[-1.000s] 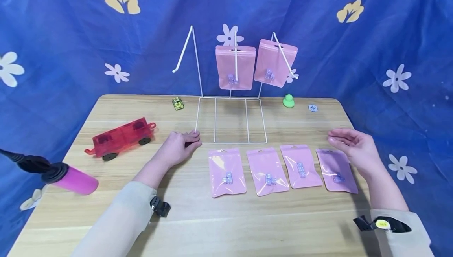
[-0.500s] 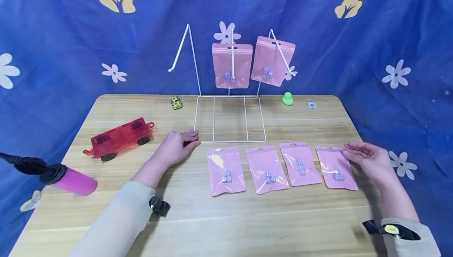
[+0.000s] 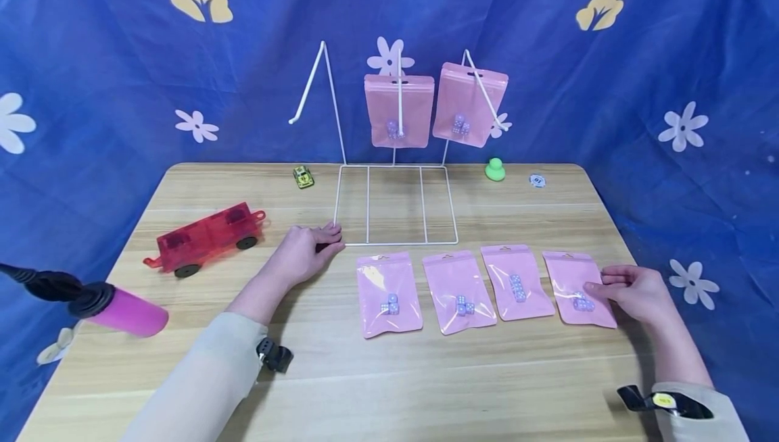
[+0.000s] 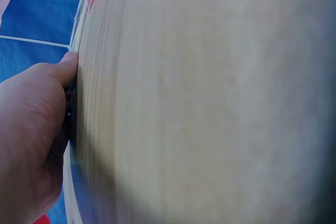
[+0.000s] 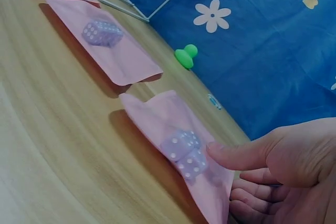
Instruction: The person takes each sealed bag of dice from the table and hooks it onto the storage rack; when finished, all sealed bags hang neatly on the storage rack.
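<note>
My left hand (image 3: 304, 253) holds the front left corner of a white wire display rack (image 3: 402, 244), thumb and fingers around the wire. In the left wrist view that hand (image 4: 39, 124) is low against the tabletop. On the right, my right hand (image 3: 639, 293) pinches the right edge of the rightmost pink zip bag (image 3: 569, 276), thumb on top beside the dice (image 5: 186, 153) inside and fingers at its edge. To its left lie more pink dice bags: one (image 3: 517, 259), another (image 3: 453, 273) and a third (image 3: 386, 276). Two more bags, one central (image 3: 380, 111) and one right (image 3: 447, 101), hang from the rack's hooks.
The rack's left hook (image 3: 307, 87) carries nothing. Left of the rack are a red toy wagon (image 3: 207, 239), a yellow toy car (image 3: 303, 176) and a pink cylinder (image 3: 136, 310) with a black top. A green duck (image 3: 496, 170) and a poker chip (image 3: 537, 180) sit back right.
My right hand has moved right and down toward me, from above the rightmost bag to its right edge, and now pinches it. The left hand stays at the rack corner.
</note>
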A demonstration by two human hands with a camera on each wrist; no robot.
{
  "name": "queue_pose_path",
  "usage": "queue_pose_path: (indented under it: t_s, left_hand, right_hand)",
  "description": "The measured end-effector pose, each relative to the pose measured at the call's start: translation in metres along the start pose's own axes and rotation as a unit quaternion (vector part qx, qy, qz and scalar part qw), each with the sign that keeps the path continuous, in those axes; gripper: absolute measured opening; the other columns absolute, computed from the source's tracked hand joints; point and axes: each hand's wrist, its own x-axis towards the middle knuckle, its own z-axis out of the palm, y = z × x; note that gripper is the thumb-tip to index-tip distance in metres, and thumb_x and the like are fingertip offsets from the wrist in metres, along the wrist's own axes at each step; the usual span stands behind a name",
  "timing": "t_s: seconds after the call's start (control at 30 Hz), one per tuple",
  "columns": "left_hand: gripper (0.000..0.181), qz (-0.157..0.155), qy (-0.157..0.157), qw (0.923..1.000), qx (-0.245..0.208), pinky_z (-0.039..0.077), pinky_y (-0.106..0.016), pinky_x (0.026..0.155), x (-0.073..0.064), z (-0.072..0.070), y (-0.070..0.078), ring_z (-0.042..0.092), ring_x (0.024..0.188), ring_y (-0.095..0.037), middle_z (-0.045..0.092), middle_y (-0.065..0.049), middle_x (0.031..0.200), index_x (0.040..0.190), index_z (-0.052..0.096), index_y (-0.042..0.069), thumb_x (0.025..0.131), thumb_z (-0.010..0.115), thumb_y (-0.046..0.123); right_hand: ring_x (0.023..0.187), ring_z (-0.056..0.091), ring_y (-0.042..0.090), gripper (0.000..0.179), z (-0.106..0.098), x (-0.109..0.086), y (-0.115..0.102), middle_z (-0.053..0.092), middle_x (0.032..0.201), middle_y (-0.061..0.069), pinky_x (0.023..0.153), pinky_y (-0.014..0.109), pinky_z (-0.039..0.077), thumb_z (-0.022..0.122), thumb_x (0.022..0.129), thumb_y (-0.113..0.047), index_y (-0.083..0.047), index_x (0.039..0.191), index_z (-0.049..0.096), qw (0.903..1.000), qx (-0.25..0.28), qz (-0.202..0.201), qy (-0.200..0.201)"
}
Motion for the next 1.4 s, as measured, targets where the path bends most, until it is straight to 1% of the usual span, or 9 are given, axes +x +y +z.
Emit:
queue_pose_path:
  t_s: [0.17, 0.37, 0.5, 0.7, 0.8, 0.93, 1.07, 1.27, 1.4]
  left_hand:
    - [0.031, 0.005, 0.005, 1.0000, -0.001, 0.046, -0.049, 0.114, -0.001, 0.000, -0.001, 0.062, 0.131, -0.029, 0.068, -0.013, 0.133, 0.122, 0.078, 0.002, 0.099, 0.079, 0.023]
    - [0.030, 0.007, 0.008, 0.9999, 0.000, 0.046, -0.049, 0.114, -0.001, 0.001, -0.003, 0.062, 0.131, -0.029, 0.069, -0.014, 0.132, 0.121, 0.078, 0.002, 0.098, 0.080, 0.022]
    - [0.031, 0.004, 0.004, 1.0000, 0.000, 0.046, -0.048, 0.115, -0.001, 0.001, -0.003, 0.062, 0.131, -0.028, 0.069, -0.013, 0.133, 0.121, 0.078, 0.002, 0.099, 0.079, 0.024]
    - [0.031, 0.002, 0.003, 1.0000, -0.004, 0.045, -0.047, 0.115, -0.002, 0.001, -0.003, 0.062, 0.132, -0.027, 0.069, -0.013, 0.133, 0.120, 0.078, 0.002, 0.099, 0.079, 0.024]
    - [0.031, 0.005, 0.002, 1.0000, -0.003, 0.046, -0.047, 0.115, -0.001, 0.001, -0.002, 0.062, 0.132, -0.028, 0.069, -0.013, 0.132, 0.121, 0.078, 0.002, 0.099, 0.079, 0.024]
    - [0.030, 0.010, 0.004, 0.9999, -0.005, 0.046, -0.048, 0.115, 0.000, 0.000, -0.001, 0.062, 0.132, -0.029, 0.069, -0.014, 0.132, 0.121, 0.078, 0.001, 0.099, 0.079, 0.022]
    - [0.030, 0.011, 0.007, 0.9999, -0.008, 0.046, -0.048, 0.115, 0.000, 0.000, -0.001, 0.062, 0.131, -0.029, 0.070, -0.014, 0.131, 0.121, 0.078, 0.001, 0.099, 0.080, 0.022]
    - [0.029, 0.012, 0.009, 0.9998, -0.011, 0.045, -0.050, 0.115, 0.000, 0.000, -0.002, 0.062, 0.131, -0.031, 0.070, -0.015, 0.131, 0.120, 0.078, 0.000, 0.098, 0.080, 0.019]
    - [0.029, 0.009, 0.006, 0.9999, -0.013, 0.045, -0.049, 0.115, 0.000, 0.000, -0.002, 0.062, 0.132, -0.030, 0.070, -0.014, 0.131, 0.120, 0.078, 0.000, 0.098, 0.080, 0.019]
  right_hand:
    - [0.081, 0.064, 0.019, 0.068, 0.004, 0.002, 0.000, 0.073, 0.098, 0.010, 0.061, 0.025, 0.054, 0.088, 0.090, -0.032, 0.010, 0.133, 0.059, 0.9999, 0.009, 0.009, 0.010]
    - [0.076, 0.065, 0.012, 0.046, 0.006, 0.003, 0.002, 0.072, 0.092, 0.008, 0.060, 0.024, 0.056, 0.078, 0.098, -0.014, 0.015, 0.129, 0.061, 0.9992, 0.036, -0.010, 0.009]
    - [0.076, 0.064, 0.012, 0.043, 0.003, 0.001, 0.002, 0.070, 0.096, 0.010, 0.062, 0.026, 0.058, 0.073, 0.101, -0.014, 0.016, 0.129, 0.059, 0.9984, 0.048, -0.030, -0.005]
    - [0.077, 0.064, 0.015, 0.043, -0.004, -0.006, -0.006, 0.068, 0.094, 0.005, 0.064, 0.028, 0.059, 0.072, 0.103, -0.020, 0.014, 0.126, 0.061, 0.9965, 0.066, -0.051, -0.008]
    - [0.077, 0.065, 0.012, 0.041, -0.010, -0.012, -0.012, 0.070, 0.093, 0.000, 0.066, 0.027, 0.059, 0.071, 0.104, -0.019, 0.014, 0.125, 0.062, 0.9948, 0.070, -0.075, -0.006]
    - [0.074, 0.066, 0.006, 0.024, -0.019, -0.018, -0.024, 0.072, 0.086, -0.008, 0.064, 0.022, 0.058, 0.073, 0.102, -0.009, 0.012, 0.112, 0.067, 0.9872, 0.103, -0.122, 0.008]
    - [0.070, 0.064, 0.004, 0.003, -0.027, -0.024, -0.041, 0.072, 0.081, -0.009, 0.057, 0.017, 0.054, 0.073, 0.099, 0.000, 0.003, 0.099, 0.073, 0.9773, 0.138, -0.157, 0.036]
    - [0.065, 0.060, 0.002, 0.014, -0.034, -0.029, -0.064, 0.072, 0.077, -0.011, 0.047, 0.020, 0.042, 0.075, 0.098, 0.000, -0.011, 0.089, 0.079, 0.9687, 0.162, -0.168, 0.084]
    - [0.068, 0.063, 0.003, 0.007, -0.035, -0.030, -0.078, 0.073, 0.079, -0.008, 0.052, 0.017, 0.047, 0.076, 0.097, -0.002, -0.006, 0.093, 0.079, 0.9613, 0.200, -0.165, 0.093]
